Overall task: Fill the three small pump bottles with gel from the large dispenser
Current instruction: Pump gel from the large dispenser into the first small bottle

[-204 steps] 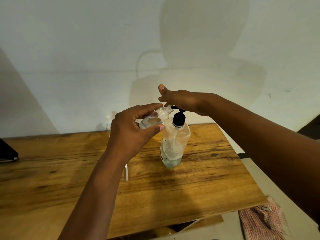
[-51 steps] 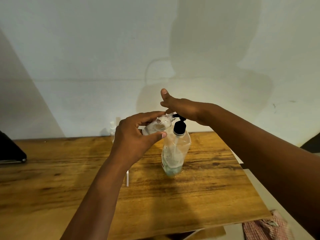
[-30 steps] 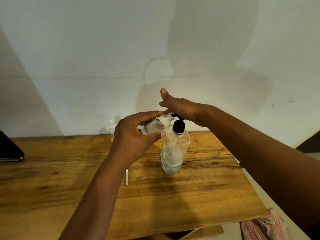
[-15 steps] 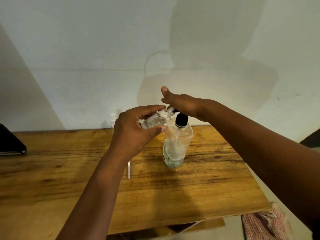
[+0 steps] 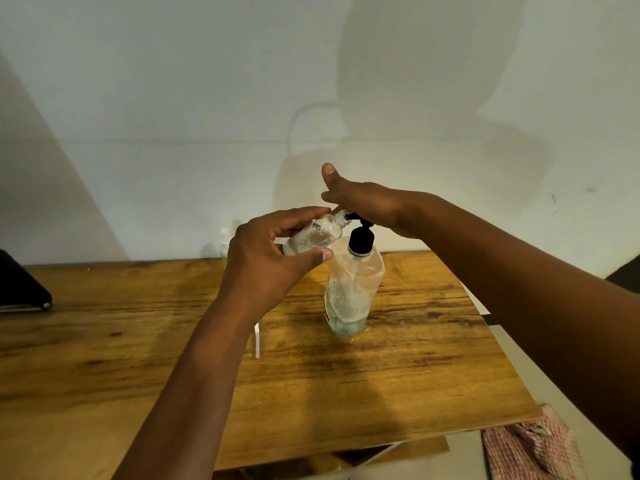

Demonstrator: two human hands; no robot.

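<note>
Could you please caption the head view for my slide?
Left hand tilts a small bottle to the large dispenser spout; right hand presses the pump.

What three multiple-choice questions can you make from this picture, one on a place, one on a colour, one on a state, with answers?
1. Where is the dispenser?
A. on the table
B. on the floor
C. in the left hand

2. What colour is its pump?
A. white
B. black
C. red

3. How is the small bottle held?
A. upright
B. tilted, mouth at the spout
C. upside down

Answers:
1 A, it stands on the wooden table.
2 B, the pump head and collar are black.
3 B, the left hand grips it slanted, its open mouth against the spout, while the right hand rests on the pump.
</note>
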